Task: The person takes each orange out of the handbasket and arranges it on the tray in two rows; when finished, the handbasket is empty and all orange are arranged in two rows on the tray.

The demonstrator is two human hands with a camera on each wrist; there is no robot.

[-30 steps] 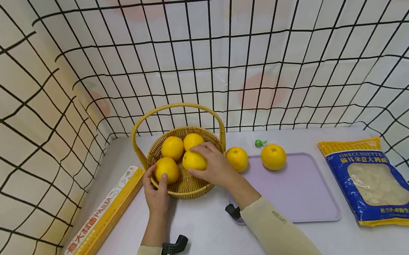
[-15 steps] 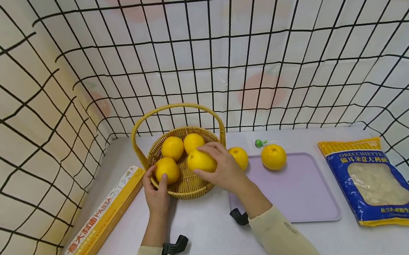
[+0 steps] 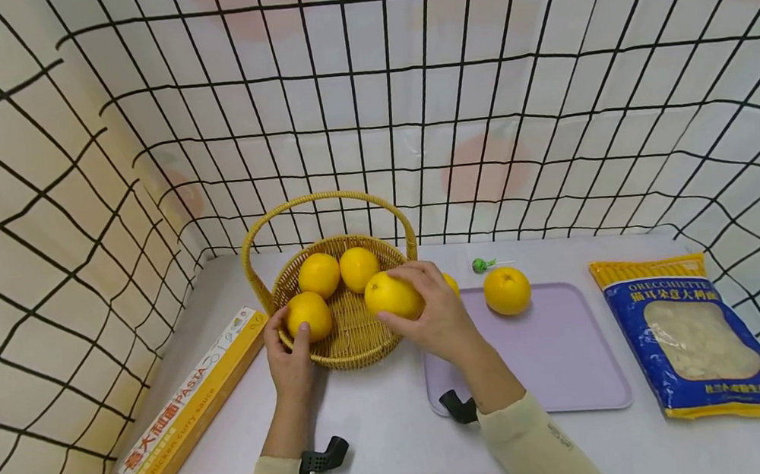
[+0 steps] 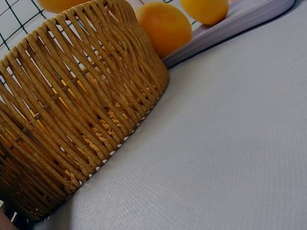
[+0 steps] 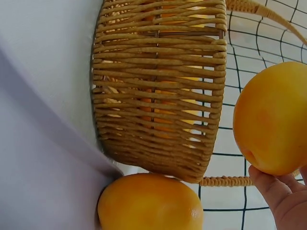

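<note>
My right hand (image 3: 441, 319) holds an orange (image 3: 392, 295) in the air over the right rim of a wicker basket (image 3: 357, 352). In the right wrist view, the held orange (image 5: 273, 120) is beside the basket's upper edge, with fingertips against it. My left hand (image 3: 291, 364) grips the basket's front left rim, its thumb over the inside near an orange (image 3: 310, 317). Two more oranges lie at the back of the basket. Another orange (image 3: 452, 283), mostly hidden behind my right hand, sits between basket and tray; the right wrist view shows this orange (image 5: 149, 203) close to the basket.
A lilac tray (image 3: 544, 366) lies right of the basket, with an orange (image 3: 507, 291) at its back edge. A green lollipop (image 3: 481, 264) is behind it. Far right is a blue pasta bag (image 3: 699, 343); left, a long pasta box (image 3: 197, 403). Black wire mesh surrounds the back and sides.
My right hand has lifted the orange up from inside the basket and carried it right, over the rim. My left hand stays on the basket.
</note>
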